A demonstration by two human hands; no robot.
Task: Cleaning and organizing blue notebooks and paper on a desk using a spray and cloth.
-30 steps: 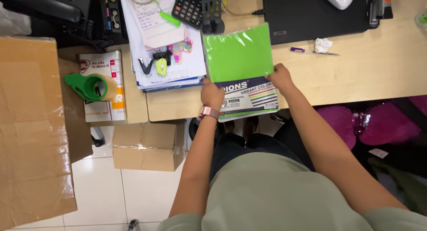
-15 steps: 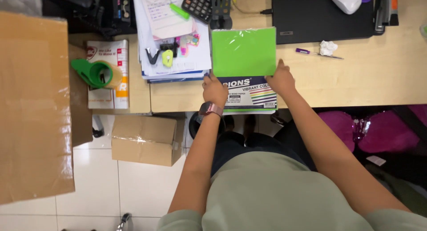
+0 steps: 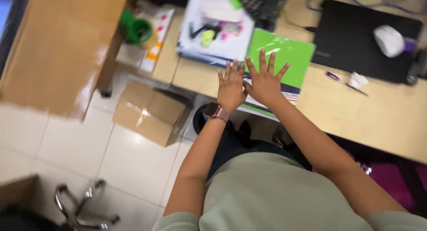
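Pale wood desk (image 3: 378,119) up top, white tiled floor (image 3: 89,160) below, and the person is seated right at the desk's edge. Both hands are out flat: the left hand (image 3: 231,89) has its fingers stretched and spread, gripping nothing, hovering at the near-left corner of a packet of coloured paper. The right hand (image 3: 263,82) is spread wide too, palm down over the bright green sheet (image 3: 284,57) that tops the packet, holding nothing as far as I can see. That packet lies at the desk's front edge, slightly overhanging, probably so it sits within easy reach. Just behind it is a pile of papers (image 3: 213,35) with clips and small bits on top. Off to the right, a black laptop (image 3: 356,39) carries a white mouse (image 3: 389,40). Down on the floor, a cardboard box (image 3: 149,113) is tucked beside the desk, out of the way.
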